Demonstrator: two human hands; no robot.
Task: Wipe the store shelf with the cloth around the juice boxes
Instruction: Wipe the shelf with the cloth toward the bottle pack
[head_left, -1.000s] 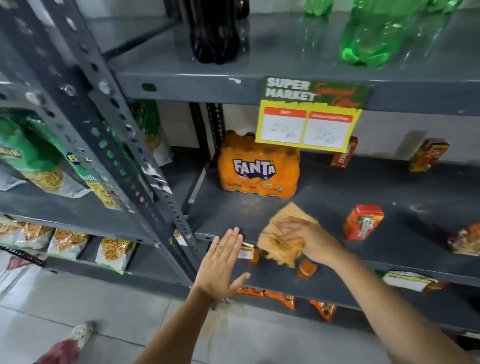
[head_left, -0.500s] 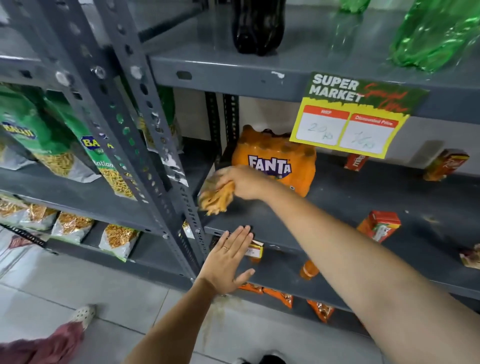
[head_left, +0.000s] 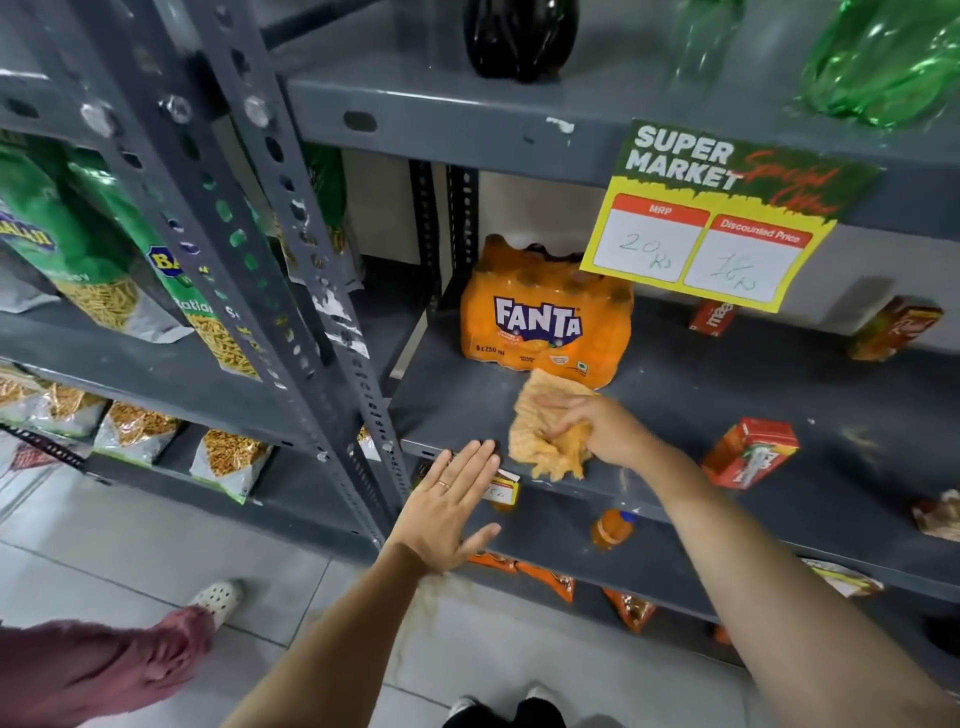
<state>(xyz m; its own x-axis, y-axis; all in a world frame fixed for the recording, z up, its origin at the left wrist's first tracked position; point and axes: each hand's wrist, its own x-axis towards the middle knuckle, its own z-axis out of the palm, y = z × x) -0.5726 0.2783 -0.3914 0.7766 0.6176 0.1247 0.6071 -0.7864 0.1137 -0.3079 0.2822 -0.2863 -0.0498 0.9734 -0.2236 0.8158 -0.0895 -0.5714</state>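
My right hand presses a crumpled orange cloth onto the grey shelf, just in front of the Fanta pack and near the shelf's front edge. A red juice box lies on the same shelf to the right of my hand, apart from it. Two more juice boxes sit at the back by the wall. My left hand hovers flat and open below the shelf's front edge, fingers spread, holding nothing.
A yellow price sign hangs from the upper shelf, which carries green bottles and a dark bottle. A slotted metal upright stands left of the shelf. Snack bags fill the left rack. Another person's foot is on the floor.
My right hand has swept the cloth from the shelf's left end, beside the upright, back to the right in front of the Fanta pack. My left hand stays in place.
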